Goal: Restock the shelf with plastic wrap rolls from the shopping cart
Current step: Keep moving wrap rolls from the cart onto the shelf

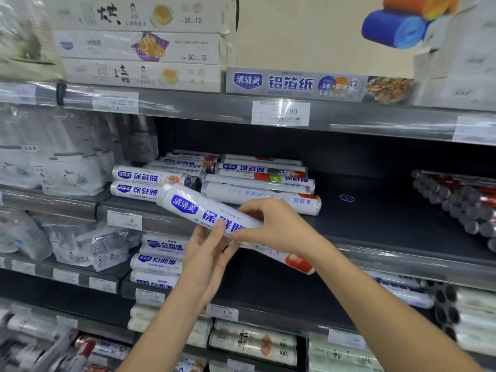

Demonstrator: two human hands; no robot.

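Store shelving fills my view. The dark middle shelf (375, 210) carries stacked rolls (257, 183) toward ten o'clock. Before it, my left hand (206, 253) grips the plastic wrap roll (193, 208) from below and my right hand (276, 226) pinches it from above, its far end tilted toward ten o'clock.

A roll (193, 208) lies slanted in front of the middle shelf (375, 218), with the left hand (206, 259) under it and the right hand (279, 226) over it. Behind its upper end a stack (255, 181) of rolls sits on the shelf's left part, and a pile (461, 202) lies at its far right. Bags (61, 167) stand left of the stack. Boxes (139, 47) are stacked on the shelf above, with a foil box (316, 85) just right of them. Lower rolls (158, 261) lie on the shelf below.
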